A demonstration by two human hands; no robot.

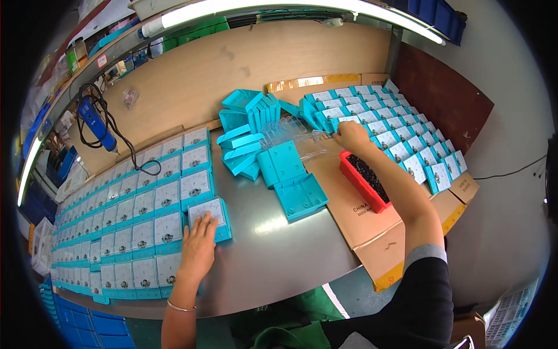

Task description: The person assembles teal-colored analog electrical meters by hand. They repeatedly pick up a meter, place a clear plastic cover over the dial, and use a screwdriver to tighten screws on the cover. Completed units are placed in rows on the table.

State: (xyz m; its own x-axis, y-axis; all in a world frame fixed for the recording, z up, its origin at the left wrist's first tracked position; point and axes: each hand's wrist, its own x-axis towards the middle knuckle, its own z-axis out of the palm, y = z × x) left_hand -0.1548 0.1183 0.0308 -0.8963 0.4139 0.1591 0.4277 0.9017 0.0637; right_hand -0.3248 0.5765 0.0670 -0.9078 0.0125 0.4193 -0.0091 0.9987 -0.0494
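Note:
My left hand lies flat with its fingers spread on a teal case with a white dial plate, at the right edge of the big group of such dial units. Farther off, my right hand is closed, its fingertips pinched together by the clear plastic covers. What they grip, if anything, is too small to make out. Under my right forearm stands a red tray of small black parts. Two bare teal cases lie side by side on the metal table.
More teal cases are heaped at the back. Rows of dial units cover the flattened cardboard on the right. A blue corded tool hangs at the left. The lamp tube crosses above.

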